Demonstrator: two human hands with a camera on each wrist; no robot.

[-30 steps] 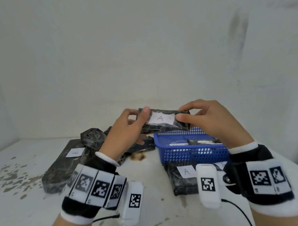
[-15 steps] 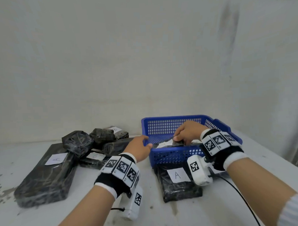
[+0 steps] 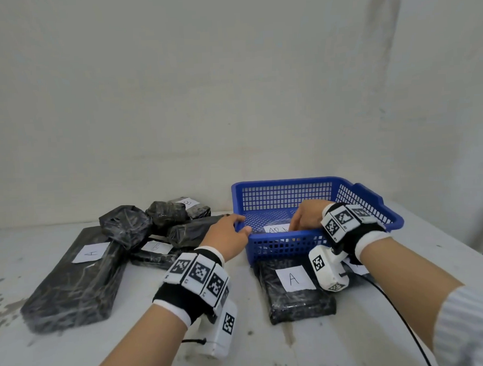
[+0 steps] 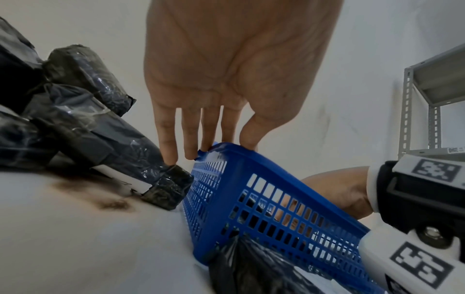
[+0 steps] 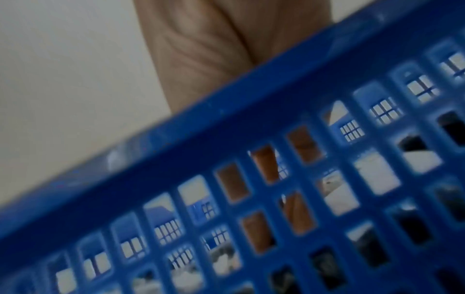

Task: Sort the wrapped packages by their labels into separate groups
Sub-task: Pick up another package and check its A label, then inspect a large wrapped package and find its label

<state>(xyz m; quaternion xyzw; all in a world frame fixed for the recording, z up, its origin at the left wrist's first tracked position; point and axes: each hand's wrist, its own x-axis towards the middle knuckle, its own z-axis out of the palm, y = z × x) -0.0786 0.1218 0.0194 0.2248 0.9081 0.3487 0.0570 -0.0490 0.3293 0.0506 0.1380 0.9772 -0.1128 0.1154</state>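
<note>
A blue mesh basket (image 3: 368, 194) stands on the white table, right of centre. Inside it lies a black wrapped package with a white label (image 3: 277, 229). My right hand (image 3: 305, 217) reaches down into the basket with its fingertips at that package; the front wall hides how they lie. My left hand (image 3: 231, 230) rests on the basket's (image 4: 276, 199) near-left corner rim, fingers (image 4: 168, 139) straight, thumb on top. One package labelled A (image 3: 295, 294) lies in front of the basket. A big flat package labelled A (image 3: 73, 281) lies at left.
A pile of black wrapped packages (image 3: 126, 226), one labelled B (image 3: 191, 205), sits left of the basket against the wall. Another labelled package (image 3: 357, 269) shows under my right wrist. A grey metal shelf (image 4: 427, 79) stands right of the table. The tabletop (image 3: 7, 303) is stained at left.
The A package that both hands held up in the air has gone down into the basket. My left hand has let it go and moved to the basket's corner rim.
</note>
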